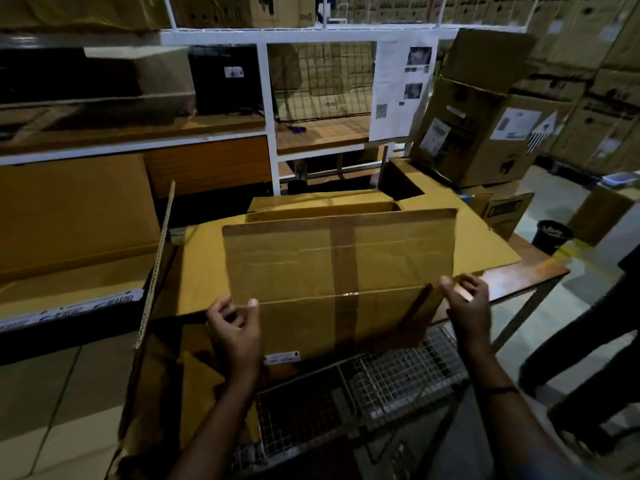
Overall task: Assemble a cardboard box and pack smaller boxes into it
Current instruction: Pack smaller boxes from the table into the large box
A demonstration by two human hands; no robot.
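- From the head camera: a flattened cardboard box (339, 271) stands on edge in front of the person, with its broad face towards them and a strip of brown tape running down its middle.
- The left hand (235, 327) grips the box at its lower left edge. The thumb lies on the near face just above a fold line and the fingers are curled at the edge.
- The right hand (467, 306) holds the opposite side low down at the right edge, with thumb and fingers curled round the cardboard. A dark band sits on that wrist.
- So the box spans the gap between the two hands, and most of it rises above them. Its lower flap hangs below the fold, with a small white label near the bottom edge.
- Behind the box a large cardboard sheet (485, 244) lies flat on the desk (533, 275) — the box's far side seems to lean over it, though I cannot tell whether they touch.
- Below the hands sits a wire-mesh trolley (398, 375).
- Farther back is a white shelf frame (270, 98) with printed sheets (401, 88) hung on it.
- To the right are stacked cartons (485, 133) and, on the floor, a black bin (552, 235).
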